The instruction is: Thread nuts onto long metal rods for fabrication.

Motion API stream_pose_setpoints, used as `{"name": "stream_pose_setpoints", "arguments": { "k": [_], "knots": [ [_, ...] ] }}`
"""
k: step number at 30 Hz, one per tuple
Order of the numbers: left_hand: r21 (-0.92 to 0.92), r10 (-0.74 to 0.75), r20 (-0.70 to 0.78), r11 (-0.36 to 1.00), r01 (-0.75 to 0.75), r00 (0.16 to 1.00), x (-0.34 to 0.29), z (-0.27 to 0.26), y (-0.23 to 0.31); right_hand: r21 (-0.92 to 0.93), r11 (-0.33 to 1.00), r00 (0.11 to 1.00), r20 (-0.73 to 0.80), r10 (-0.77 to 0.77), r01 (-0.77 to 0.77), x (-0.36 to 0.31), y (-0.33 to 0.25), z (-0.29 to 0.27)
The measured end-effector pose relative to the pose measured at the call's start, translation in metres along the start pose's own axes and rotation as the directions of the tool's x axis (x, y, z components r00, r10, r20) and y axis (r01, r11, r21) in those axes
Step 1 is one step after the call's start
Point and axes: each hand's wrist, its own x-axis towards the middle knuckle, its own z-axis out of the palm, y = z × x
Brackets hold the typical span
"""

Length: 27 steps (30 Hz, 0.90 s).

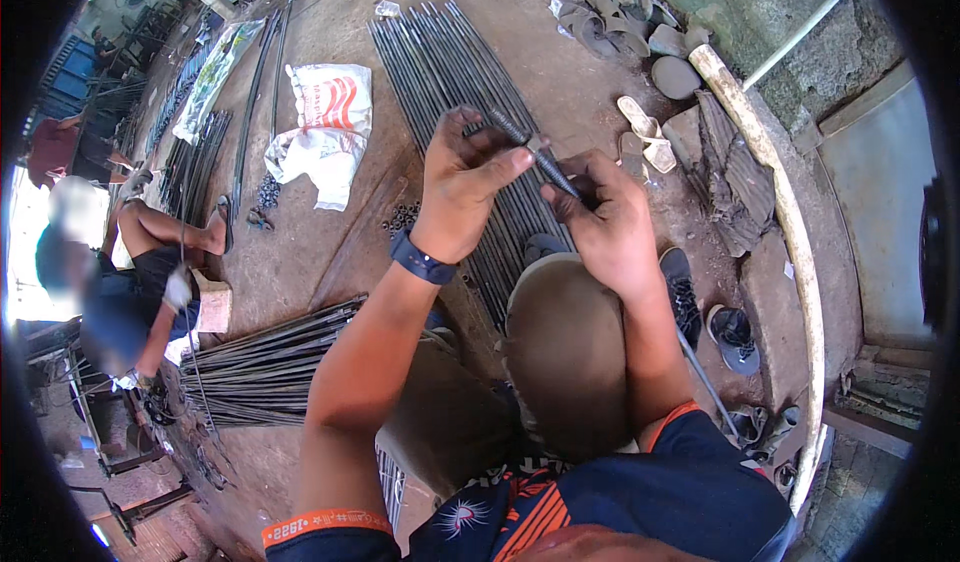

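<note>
In front of my knees, both hands meet on a dark threaded rod (510,125) that slants from upper left to lower right. My left hand (462,177), with a dark watch (422,259) on its wrist, is closed, its thumb and curled fingers about the rod's upper part. Near the middle of the rod, by the left thumb tip, sits a small piece that looks like a nut (537,145). My right hand (608,220) pinches the lower end between thumb and fingers. Below the hands lies a row of long dark metal rods (440,67).
Small dark nuts (402,218) lie on the floor left of the rods. A white sack (325,127) is beyond them. Another bundle of rods (270,367) fans out at lower left, near a seated person (130,292). Sandals (648,134), shoes (735,339) and a pale pole (785,212) are at right.
</note>
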Motion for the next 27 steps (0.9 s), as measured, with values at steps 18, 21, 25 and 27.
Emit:
{"name": "stream_pose_setpoints", "arguments": {
  "k": [18, 21, 25, 27],
  "knots": [
    [-0.070, 0.012, 0.160, 0.998, -0.001, 0.987, -0.006, 0.010, 0.012, 0.339, 0.901, 0.949, 0.250, 0.193, -0.272, 0.003, -0.032, -0.024],
    [-0.205, -0.071, 0.153, 0.974, 0.101, 0.986, -0.006, 0.021, 0.014, 0.269, 0.924, 0.952, 0.214, 0.218, -0.272, 0.003, -0.032, -0.027],
    [-0.048, 0.017, 0.064, 0.999, -0.014, 0.998, -0.008, 0.014, 0.001, 0.067, 0.998, 0.994, 0.107, -0.011, 0.004, -0.005, -0.026, -0.018],
    [-0.020, 0.000, 0.102, 1.000, 0.002, 0.995, -0.002, 0.002, 0.000, 0.009, 0.998, 0.995, 0.087, -0.056, 0.056, -0.006, -0.024, -0.015]
  ]
}}
